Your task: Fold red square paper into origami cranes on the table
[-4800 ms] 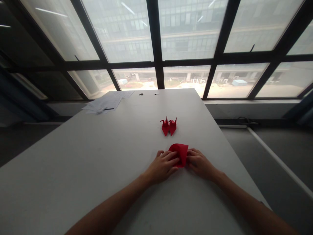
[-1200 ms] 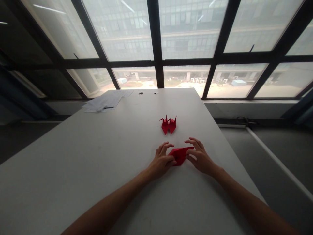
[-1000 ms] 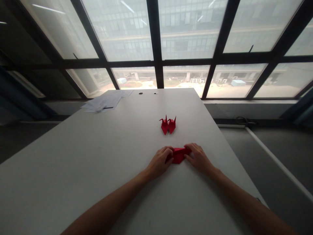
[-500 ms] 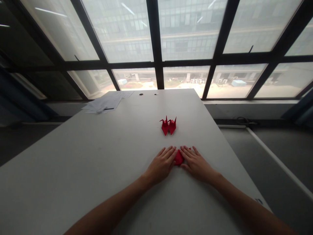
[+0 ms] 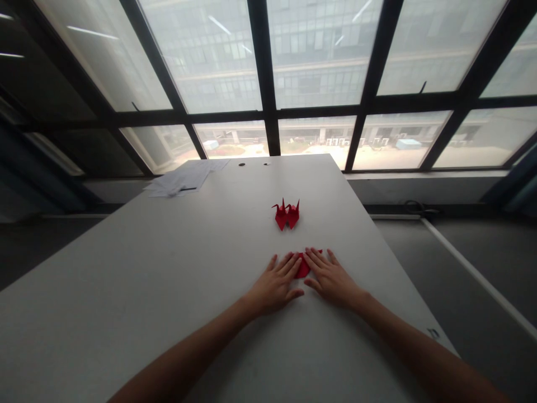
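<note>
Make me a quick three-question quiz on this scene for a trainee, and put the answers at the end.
1. How many red paper cranes stand on the white table?
2. True or false: the left hand and the right hand both touch the red folded paper.
3. Where do the loose white sheets lie?
A) Under the right hand
B) On the left side of the table's far end
C) On the floor

Key: 1. Two, side by side. 2. True. 3. B.
</note>
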The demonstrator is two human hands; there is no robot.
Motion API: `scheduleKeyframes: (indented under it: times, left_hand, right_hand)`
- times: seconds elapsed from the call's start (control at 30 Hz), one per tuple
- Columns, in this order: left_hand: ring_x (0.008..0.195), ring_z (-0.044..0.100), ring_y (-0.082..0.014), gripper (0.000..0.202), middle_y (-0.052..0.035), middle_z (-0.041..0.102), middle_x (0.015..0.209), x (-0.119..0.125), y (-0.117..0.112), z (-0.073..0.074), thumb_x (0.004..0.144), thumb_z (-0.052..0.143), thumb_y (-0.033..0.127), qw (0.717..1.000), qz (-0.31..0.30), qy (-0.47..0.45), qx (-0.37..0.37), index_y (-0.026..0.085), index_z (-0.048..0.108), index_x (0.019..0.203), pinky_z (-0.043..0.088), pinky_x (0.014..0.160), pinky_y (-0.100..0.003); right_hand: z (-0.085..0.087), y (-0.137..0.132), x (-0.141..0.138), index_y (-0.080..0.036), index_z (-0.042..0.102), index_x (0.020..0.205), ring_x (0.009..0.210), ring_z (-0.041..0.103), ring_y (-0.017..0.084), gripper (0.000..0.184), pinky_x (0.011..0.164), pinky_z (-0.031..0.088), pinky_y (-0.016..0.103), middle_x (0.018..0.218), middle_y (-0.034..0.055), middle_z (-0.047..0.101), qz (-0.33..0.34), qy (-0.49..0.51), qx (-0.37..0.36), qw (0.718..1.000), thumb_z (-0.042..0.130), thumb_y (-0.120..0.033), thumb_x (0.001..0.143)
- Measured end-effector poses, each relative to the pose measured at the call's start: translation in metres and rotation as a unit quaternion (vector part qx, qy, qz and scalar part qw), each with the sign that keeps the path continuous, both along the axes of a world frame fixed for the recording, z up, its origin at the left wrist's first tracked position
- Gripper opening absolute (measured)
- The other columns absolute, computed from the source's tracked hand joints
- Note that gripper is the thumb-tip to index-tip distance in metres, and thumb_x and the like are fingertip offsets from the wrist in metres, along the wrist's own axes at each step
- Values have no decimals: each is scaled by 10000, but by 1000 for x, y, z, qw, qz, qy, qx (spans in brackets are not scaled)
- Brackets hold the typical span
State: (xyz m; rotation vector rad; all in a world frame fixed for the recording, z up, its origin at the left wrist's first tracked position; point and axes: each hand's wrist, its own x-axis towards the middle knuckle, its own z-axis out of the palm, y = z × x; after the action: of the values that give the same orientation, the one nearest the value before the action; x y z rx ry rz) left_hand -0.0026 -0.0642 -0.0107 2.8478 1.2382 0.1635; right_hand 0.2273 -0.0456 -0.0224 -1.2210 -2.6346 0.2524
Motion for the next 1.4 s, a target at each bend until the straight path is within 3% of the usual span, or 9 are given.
scheduleKeyframes:
  times: [0.23, 0.4, 0.57, 0.7, 0.8, 0.97, 1.1, 1.3, 1.4]
  left_hand:
    - [1504, 168, -273, 747, -143, 198, 1613, -32, -23, 5, 989, 295, 612, 999, 42, 20, -12, 211, 71, 1578, 152, 1194, -495]
    - [1510, 135, -264, 706, -124, 192, 1618, -58, -47, 0, 1007, 307, 565, 997, 79, 14, -7, 230, 61, 1578, 143, 1201, -477]
    - [1511, 123, -268, 671, -119, 197, 1618, -60, -51, -8, 1014, 272, 562, 994, 112, 3, -16, 210, 153, 1573, 152, 1203, -487]
    - [1496, 194, -280, 727, -200, 233, 1594, -61, -48, -14, 1009, 262, 573, 984, 173, -39, 1, 88, 212, 1549, 206, 1198, -457]
    - [1493, 208, -277, 726, -217, 225, 1594, -57, -46, -10, 1016, 260, 550, 977, 198, -77, 18, 68, 174, 1552, 246, 1188, -442]
    - [1516, 118, -225, 680, -112, 153, 1632, -32, -41, 6, 1026, 249, 531, 994, 95, -45, -7, 184, 59, 1578, 150, 1217, -464]
    - [1509, 158, -259, 698, -90, 159, 1631, -21, -33, 8, 1000, 270, 599, 998, 49, -2, -44, 238, 110, 1576, 132, 1207, -515]
    - [1511, 146, -259, 646, -39, 215, 1623, -43, -8, 12, 995, 304, 600, 999, -2, -22, -50, 301, 199, 1558, 100, 1212, -533]
    - [1504, 185, -250, 621, -26, 276, 1606, -55, 2, 16, 997, 334, 579, 997, -18, -43, -60, 323, 222, 1551, 119, 1217, -523]
  right_hand:
    - [-3, 6, 3, -136, 237, 1549, 1502, 166, 267, 737, 1194, 69, 590, 1612, 131, 200, -65, -9, -5, 998, 219, -614, 988]
    - [-9, 10, 3, -116, 231, 1548, 1505, 148, 278, 757, 1183, 51, 603, 1617, 143, 175, -95, -10, -12, 995, 206, -619, 983]
    - [-10, 11, 3, -106, 220, 1548, 1508, 134, 268, 767, 1179, 52, 605, 1619, 147, 170, -94, -15, -13, 995, 205, -623, 982]
    - [-10, 12, 3, -92, 213, 1548, 1509, 128, 268, 752, 1176, 67, 606, 1621, 150, 167, -93, -18, -14, 995, 182, -595, 990]
    - [-9, 12, 3, -92, 207, 1550, 1509, 124, 276, 747, 1171, 65, 618, 1621, 155, 162, -92, -20, -15, 995, 191, -584, 988]
    - [-5, 10, 0, -84, 187, 1553, 1512, 99, 275, 761, 1168, 19, 624, 1625, 154, 136, -92, -38, -22, 995, 183, -588, 982]
    - [0, 8, 1, -96, 199, 1553, 1513, 95, 265, 740, 1175, 20, 605, 1625, 156, 136, -101, -60, -19, 993, 168, -574, 989]
    - [2, 5, 1, -41, 270, 1522, 1501, 151, 303, 708, 1159, 89, 639, 1596, 202, 224, -205, -80, 22, 975, 181, -524, 1012]
    - [8, 2, -8, -44, 259, 1527, 1506, 135, 274, 652, 1182, 114, 588, 1607, 172, 208, -187, -68, 89, 976, 205, -456, 1024]
